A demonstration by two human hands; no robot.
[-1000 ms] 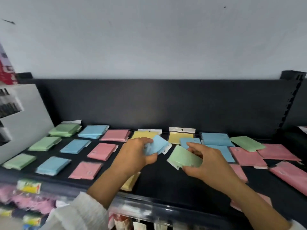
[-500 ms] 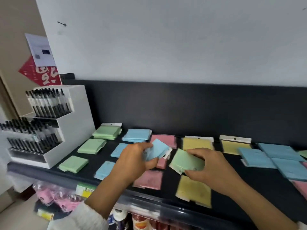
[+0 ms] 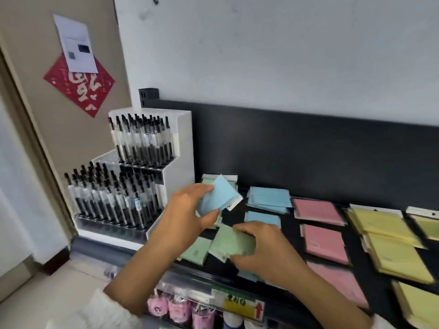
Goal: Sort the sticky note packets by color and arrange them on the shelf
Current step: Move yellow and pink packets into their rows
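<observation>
Above the shelf (image 3: 354, 245), left hand (image 3: 187, 214), curled grip around blue packet (image 3: 221, 195).

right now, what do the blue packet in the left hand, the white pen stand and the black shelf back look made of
Blue packet: paper pad, seemingly in a thin glossy plastic sleeve; white header tab shows.
White pen stand: likely smooth plastic or acrylic; flat panels, crisp edges.
Black shelf back: probably matte painted metal; even dull surface, slotted post.

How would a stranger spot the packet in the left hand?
Find the white pen stand on the left. Just right of it, the left hand pinches a blue packet. The other blue packets lie flat; this one is raised, tilted.
</observation>
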